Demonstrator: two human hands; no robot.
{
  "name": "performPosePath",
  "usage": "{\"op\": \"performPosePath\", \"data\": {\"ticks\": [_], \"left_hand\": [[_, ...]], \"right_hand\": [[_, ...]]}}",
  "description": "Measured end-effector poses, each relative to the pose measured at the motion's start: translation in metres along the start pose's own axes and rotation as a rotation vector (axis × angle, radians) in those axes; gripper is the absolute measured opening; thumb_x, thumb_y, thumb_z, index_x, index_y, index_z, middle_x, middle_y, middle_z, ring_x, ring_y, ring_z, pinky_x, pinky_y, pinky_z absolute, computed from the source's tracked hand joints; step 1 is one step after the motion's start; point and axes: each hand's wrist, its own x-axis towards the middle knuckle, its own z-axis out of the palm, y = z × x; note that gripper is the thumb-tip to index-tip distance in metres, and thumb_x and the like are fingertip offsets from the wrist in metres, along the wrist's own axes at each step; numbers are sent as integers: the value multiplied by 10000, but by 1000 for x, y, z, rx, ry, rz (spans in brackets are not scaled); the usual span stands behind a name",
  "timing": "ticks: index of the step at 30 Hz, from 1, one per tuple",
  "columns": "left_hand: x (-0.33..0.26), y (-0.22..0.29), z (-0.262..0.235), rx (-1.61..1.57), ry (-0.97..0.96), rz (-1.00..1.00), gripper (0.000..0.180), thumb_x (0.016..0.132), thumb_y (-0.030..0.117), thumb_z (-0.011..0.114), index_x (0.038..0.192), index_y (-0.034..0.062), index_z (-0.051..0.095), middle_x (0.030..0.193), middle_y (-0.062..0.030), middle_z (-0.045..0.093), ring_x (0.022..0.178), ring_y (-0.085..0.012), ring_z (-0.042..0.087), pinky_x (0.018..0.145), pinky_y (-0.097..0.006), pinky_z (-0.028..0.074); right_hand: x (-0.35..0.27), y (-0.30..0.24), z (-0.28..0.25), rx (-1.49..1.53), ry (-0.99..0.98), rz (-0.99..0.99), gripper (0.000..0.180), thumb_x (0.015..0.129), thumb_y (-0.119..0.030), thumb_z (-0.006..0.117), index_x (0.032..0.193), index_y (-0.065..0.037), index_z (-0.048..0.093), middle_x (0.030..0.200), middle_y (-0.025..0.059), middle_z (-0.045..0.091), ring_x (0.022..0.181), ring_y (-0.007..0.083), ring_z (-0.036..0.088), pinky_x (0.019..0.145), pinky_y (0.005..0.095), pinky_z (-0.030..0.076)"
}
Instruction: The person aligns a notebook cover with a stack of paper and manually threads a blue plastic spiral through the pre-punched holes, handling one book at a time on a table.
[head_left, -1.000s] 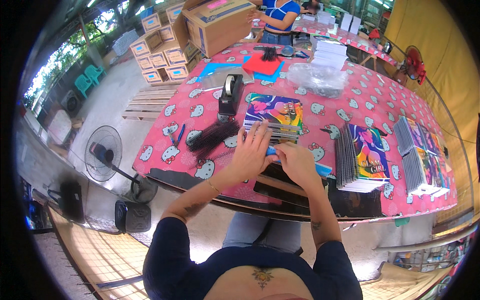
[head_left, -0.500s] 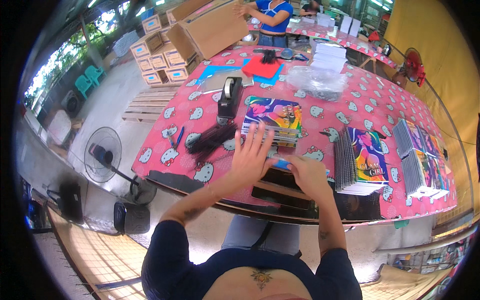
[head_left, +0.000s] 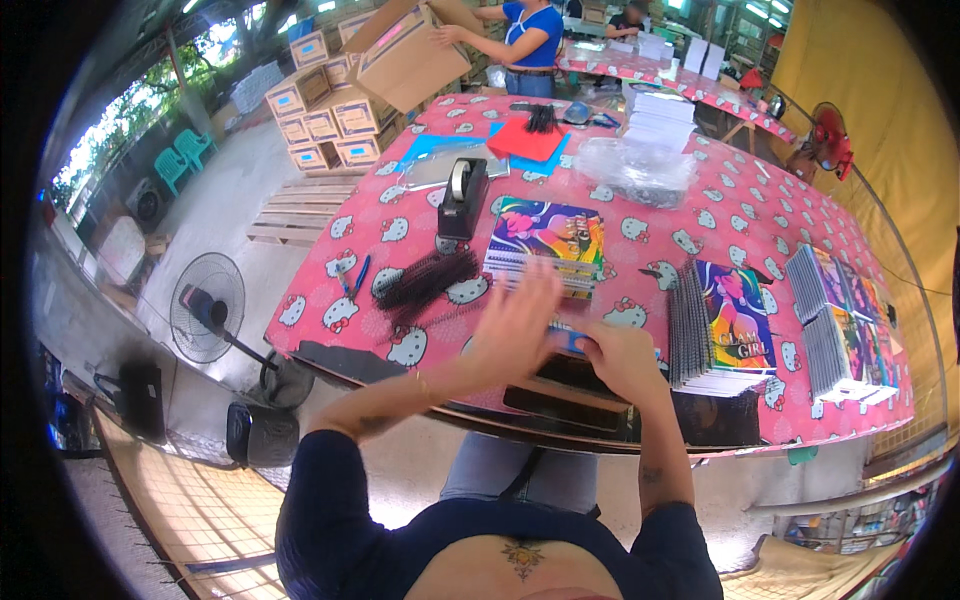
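My left hand is blurred, its fingers stretched out beside a thin blue item at the table's near edge. My right hand is closed on that item's right end; the hands hide much of it, so its kind is unclear. Just beyond lies a stack of colourful spiral notebooks. Left of my left hand is a bundle of black binding coils. Under my hands sits a dark, box-like block with a brown top. Another notebook stack stands to my right.
More notebook stacks stand at the far right. A black tape dispenser, pliers, clear plastic wrap and red sheets lie on the pink tablecloth. Across the table, another person handles a large carton.
My left hand has moved down and slightly right, toward the blue item, and blurs. My right hand stays nearly in place. The other person's carton has shifted left.
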Motion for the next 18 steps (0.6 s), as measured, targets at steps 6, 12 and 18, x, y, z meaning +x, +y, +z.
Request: {"op": "performPosePath", "data": {"ticks": [6,12,18], "left_hand": [[-46,21,37,-220,6,230,828,941,514,583,1485,-72,368,1576,-280,334,1492,-411,291,1199,-608,166],[-51,30,32,-279,-79,269,802,959,500,565,1489,-70,372,1576,-256,352,1503,-386,284,1203,-593,169],[7,-1,2,-381,30,178,467,951,337,636,1288,17,586,1246,-136,639,1149,-317,603,1145,-549,298]], "right_hand": [[-6,7,12,54,133,-41,422,880,-162,692,1296,-147,626,875,155,714,797,377,684,690,494,509],[-6,-1,5,45,89,45,576,860,-172,725,1396,-145,515,815,179,695,761,397,673,662,498,504],[-15,-5,-10,-98,172,-108,670,781,-147,805,1386,-88,523,1016,176,711,849,330,694,739,432,539]]}}
